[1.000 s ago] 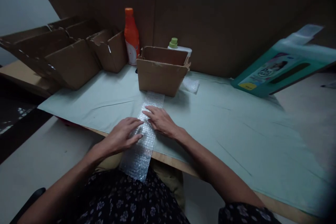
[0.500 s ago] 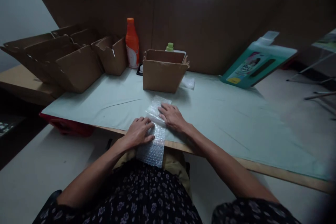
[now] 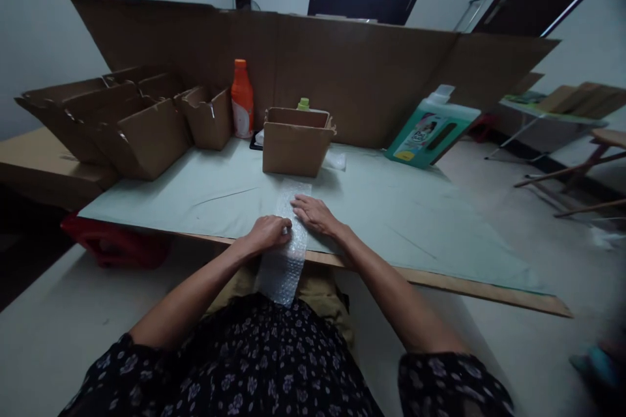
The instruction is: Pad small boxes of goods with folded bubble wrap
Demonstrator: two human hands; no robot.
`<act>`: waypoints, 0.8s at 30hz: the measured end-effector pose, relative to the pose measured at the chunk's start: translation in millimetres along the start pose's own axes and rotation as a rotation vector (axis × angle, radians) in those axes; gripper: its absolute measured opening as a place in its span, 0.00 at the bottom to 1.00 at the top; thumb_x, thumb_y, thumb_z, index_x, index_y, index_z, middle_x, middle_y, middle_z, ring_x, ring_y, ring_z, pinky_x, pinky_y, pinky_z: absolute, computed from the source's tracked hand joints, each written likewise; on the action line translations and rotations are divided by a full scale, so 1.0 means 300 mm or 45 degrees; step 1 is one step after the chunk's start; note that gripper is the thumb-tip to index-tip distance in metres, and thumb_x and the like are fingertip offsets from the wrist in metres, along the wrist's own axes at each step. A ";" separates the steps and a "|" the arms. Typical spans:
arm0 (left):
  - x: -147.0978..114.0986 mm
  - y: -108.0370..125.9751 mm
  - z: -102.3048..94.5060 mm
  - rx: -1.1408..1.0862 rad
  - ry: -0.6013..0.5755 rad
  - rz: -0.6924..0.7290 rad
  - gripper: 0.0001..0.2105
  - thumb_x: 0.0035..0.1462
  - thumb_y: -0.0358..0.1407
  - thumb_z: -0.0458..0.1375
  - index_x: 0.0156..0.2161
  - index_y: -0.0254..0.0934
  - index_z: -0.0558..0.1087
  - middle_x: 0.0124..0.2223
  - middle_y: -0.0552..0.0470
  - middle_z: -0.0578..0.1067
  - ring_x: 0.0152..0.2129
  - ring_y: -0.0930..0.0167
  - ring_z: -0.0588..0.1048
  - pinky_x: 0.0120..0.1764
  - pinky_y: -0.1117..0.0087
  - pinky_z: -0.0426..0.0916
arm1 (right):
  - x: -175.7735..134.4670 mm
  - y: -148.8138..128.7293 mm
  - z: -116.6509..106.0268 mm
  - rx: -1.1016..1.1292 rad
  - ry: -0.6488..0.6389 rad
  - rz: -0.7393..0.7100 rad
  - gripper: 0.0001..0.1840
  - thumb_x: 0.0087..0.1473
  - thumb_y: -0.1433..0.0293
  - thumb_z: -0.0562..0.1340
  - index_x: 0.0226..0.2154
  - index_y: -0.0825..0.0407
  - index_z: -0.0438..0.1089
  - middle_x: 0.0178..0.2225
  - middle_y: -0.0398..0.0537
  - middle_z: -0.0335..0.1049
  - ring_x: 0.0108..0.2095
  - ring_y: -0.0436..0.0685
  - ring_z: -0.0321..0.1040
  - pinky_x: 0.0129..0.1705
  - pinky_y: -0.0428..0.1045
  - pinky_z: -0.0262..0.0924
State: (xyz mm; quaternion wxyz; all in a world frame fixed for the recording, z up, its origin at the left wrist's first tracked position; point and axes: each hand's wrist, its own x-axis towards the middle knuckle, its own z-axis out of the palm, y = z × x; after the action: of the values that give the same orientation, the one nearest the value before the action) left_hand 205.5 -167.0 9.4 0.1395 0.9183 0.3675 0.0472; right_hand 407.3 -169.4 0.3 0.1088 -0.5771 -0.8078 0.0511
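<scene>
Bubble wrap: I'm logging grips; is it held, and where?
The right hand rests on the bubble wrap; whether the left hand pinches its middle is unclear.

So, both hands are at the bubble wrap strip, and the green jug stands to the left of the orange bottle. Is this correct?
Not quite: in the head view, the green jug stands to the right of the orange bottle, not to the left. The left hand and right hand are at the bubble wrap strip.
</scene>
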 end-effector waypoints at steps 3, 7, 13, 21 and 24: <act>0.008 -0.007 -0.007 0.017 0.057 -0.021 0.10 0.59 0.33 0.59 0.44 0.41 0.80 0.39 0.47 0.82 0.39 0.64 0.79 0.41 0.66 0.71 | 0.060 0.035 0.001 0.003 0.023 0.009 0.20 0.67 0.69 0.56 0.58 0.53 0.72 0.62 0.58 0.69 0.63 0.64 0.65 0.63 0.62 0.60; 0.057 -0.013 -0.027 0.041 0.190 -0.048 0.14 0.62 0.33 0.57 0.52 0.37 0.77 0.55 0.39 0.76 0.54 0.58 0.72 0.55 0.58 0.67 | 0.085 0.055 0.008 0.031 0.027 -0.028 0.21 0.66 0.70 0.57 0.59 0.52 0.72 0.63 0.57 0.68 0.63 0.64 0.65 0.64 0.60 0.59; 0.120 -0.021 -0.009 0.081 0.140 -0.029 0.15 0.60 0.35 0.60 0.52 0.34 0.75 0.53 0.39 0.76 0.52 0.57 0.73 0.54 0.53 0.68 | 0.103 0.070 -0.011 0.088 0.081 -0.055 0.22 0.62 0.75 0.57 0.57 0.56 0.72 0.62 0.60 0.69 0.62 0.61 0.67 0.64 0.58 0.60; 0.156 -0.126 -0.024 0.061 0.136 0.038 0.17 0.60 0.37 0.59 0.54 0.37 0.75 0.58 0.40 0.74 0.54 0.56 0.70 0.56 0.55 0.64 | -0.334 -0.047 -0.015 0.066 0.180 -0.200 0.28 0.57 0.77 0.59 0.61 0.53 0.69 0.65 0.59 0.66 0.64 0.65 0.62 0.61 0.64 0.60; 0.166 -0.145 0.010 0.029 0.130 0.033 0.16 0.61 0.39 0.57 0.52 0.39 0.75 0.58 0.42 0.74 0.53 0.56 0.70 0.57 0.54 0.62 | -0.482 -0.116 0.045 -0.064 0.174 -0.395 0.34 0.58 0.77 0.58 0.66 0.48 0.62 0.69 0.56 0.60 0.68 0.65 0.55 0.62 0.64 0.58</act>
State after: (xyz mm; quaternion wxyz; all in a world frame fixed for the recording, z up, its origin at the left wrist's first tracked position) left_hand 213.4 -103.4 -6.8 0.1097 0.9208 0.3629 0.0915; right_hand 417.1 -316.6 -22.4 0.1556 -0.4500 -0.8790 -0.0258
